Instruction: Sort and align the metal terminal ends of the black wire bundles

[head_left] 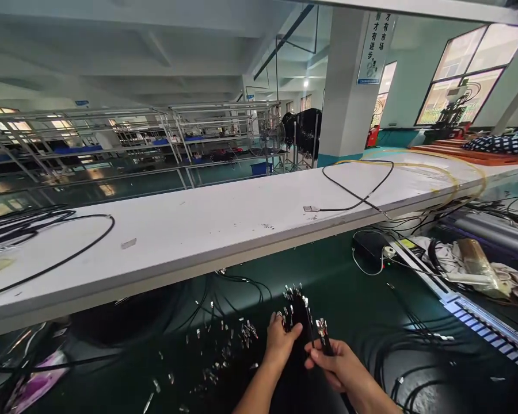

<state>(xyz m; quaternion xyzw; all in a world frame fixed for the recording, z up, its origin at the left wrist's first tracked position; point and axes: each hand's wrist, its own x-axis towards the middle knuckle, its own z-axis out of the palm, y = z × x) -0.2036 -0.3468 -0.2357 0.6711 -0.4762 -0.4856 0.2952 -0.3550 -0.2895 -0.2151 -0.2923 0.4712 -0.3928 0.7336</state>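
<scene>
My left hand (pixel 280 340) grips a thick bundle of black cables (pixel 297 307) whose metal-tipped ends fan out above my fingers. Close beside it, my right hand (pixel 337 363) pinches a few black cable ends (pixel 322 330) with silver connectors, held upright. Both hands hover low over the dark green work surface (pixel 336 287). Several loose metal connectors (pixel 224 345) lie scattered on that surface to the left of my hands.
A long white shelf (pixel 224 224) crosses above the work surface, carrying black cables (pixel 354 195) and a yellow cable (pixel 440 172). At right lie a black box (pixel 369 247), rags and a plastic-wrapped item (pixel 479 261). Metal racks (pixel 155 138) stand behind.
</scene>
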